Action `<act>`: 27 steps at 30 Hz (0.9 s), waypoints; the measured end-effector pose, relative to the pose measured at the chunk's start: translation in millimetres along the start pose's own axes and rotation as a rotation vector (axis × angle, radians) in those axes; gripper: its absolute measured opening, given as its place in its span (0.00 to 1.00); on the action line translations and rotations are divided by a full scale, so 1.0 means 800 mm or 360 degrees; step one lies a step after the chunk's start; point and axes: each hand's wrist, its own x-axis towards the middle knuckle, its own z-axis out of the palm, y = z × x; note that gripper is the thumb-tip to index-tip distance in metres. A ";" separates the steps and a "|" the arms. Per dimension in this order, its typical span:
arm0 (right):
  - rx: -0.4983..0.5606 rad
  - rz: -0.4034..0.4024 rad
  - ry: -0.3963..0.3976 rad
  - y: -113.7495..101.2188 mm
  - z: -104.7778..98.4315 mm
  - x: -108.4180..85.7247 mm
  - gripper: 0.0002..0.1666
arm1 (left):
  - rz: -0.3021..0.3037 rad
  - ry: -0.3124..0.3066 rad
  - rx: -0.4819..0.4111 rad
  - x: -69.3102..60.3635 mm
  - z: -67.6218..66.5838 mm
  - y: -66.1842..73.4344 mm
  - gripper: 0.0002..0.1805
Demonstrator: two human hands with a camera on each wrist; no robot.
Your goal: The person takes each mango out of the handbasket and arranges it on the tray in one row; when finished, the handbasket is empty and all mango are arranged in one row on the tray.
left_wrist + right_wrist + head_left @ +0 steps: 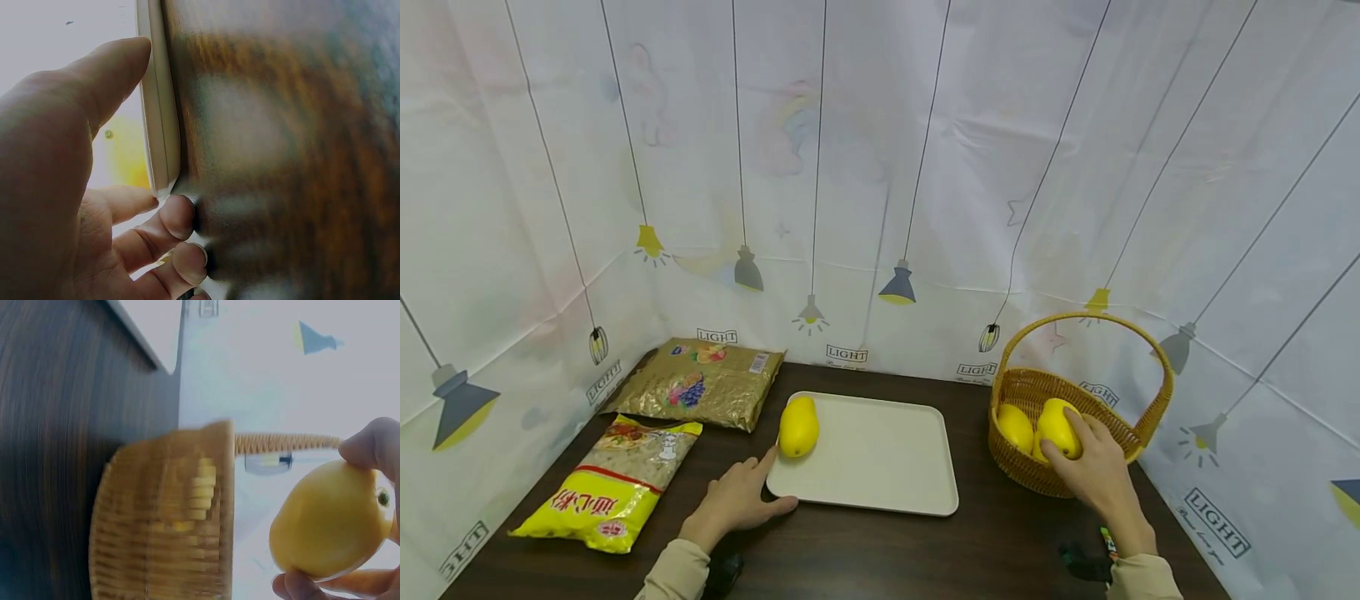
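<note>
Could drop yel. fruit (1055, 425) held in curled R hand (1095, 472) if gripping slackly over basket (1025, 472), w/ L hand (737, 497) spread empty at tray's (880, 460) nr-L corner.

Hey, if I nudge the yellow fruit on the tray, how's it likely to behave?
The fruit would probably roll, since its sides are rounded, though its elongated shape may make it swerve. It lies by the left edge of the tray, so a leftward push might carry it over the low rim. Its smooth skin could be slippery.
</note>
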 end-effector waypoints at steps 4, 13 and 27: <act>0.0054 -0.0105 0.0037 -0.019 0.012 0.001 0.39 | 0.0007 0.0011 0.0005 0.000 -0.001 0.001 0.58; 0.0157 -0.0208 -0.0042 -0.066 0.047 -0.004 0.39 | -0.0009 -0.0014 0.0010 0.003 -0.002 0.000 0.58; 0.0274 -0.0234 -0.0346 -0.116 0.130 -0.011 0.38 | 0.0001 0.0010 0.0002 -0.001 0.000 0.001 0.58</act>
